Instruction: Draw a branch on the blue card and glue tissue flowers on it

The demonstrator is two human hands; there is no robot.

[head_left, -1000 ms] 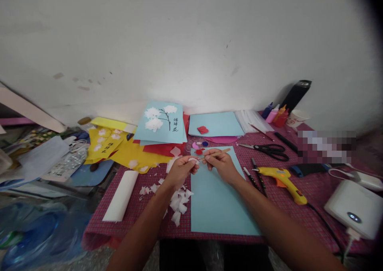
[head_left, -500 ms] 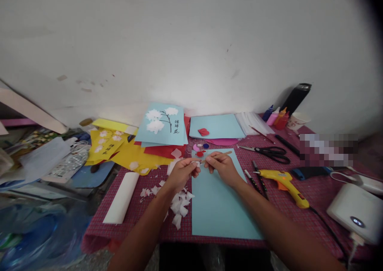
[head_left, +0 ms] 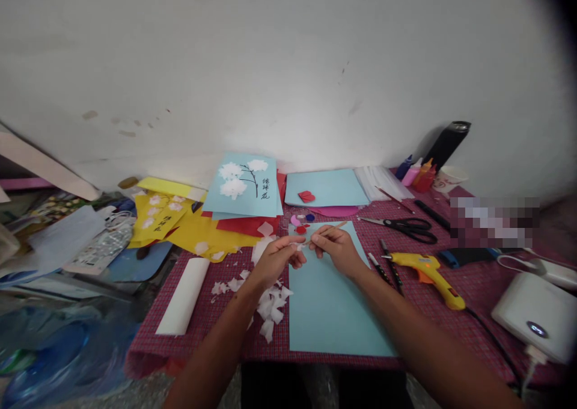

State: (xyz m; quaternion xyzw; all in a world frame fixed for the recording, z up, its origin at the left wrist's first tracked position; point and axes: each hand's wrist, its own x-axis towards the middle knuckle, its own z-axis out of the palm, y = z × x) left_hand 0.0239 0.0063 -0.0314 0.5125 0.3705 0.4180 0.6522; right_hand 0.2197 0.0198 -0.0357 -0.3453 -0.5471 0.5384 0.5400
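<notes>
Over the top of a light blue sheet (head_left: 333,319), my two hands meet almost fingertip to fingertip. My left hand (head_left: 276,261) pinches a small white paper piece (head_left: 299,248), partly covered by the fingers. A thin wooden stick (head_left: 339,225) is gripped by my right hand (head_left: 337,248), its lower end reaching the paper piece. Loose white paper pieces (head_left: 271,305) lie below my left wrist. Behind the hands are small paint dishes, one of them red (head_left: 302,230).
A roll of white paper (head_left: 184,298) lies left. Blue cards with white flowers (head_left: 238,204) stand behind. On the right are black scissors (head_left: 412,227), a yellow glue gun (head_left: 428,270), pens (head_left: 382,270), paint bottles (head_left: 424,174), a black flask (head_left: 451,144) and a white corded box (head_left: 534,316).
My left thumb and index finger have shifted slightly around the white paper piece. The stick in my right hand has turned a little and its upper end sits higher.
</notes>
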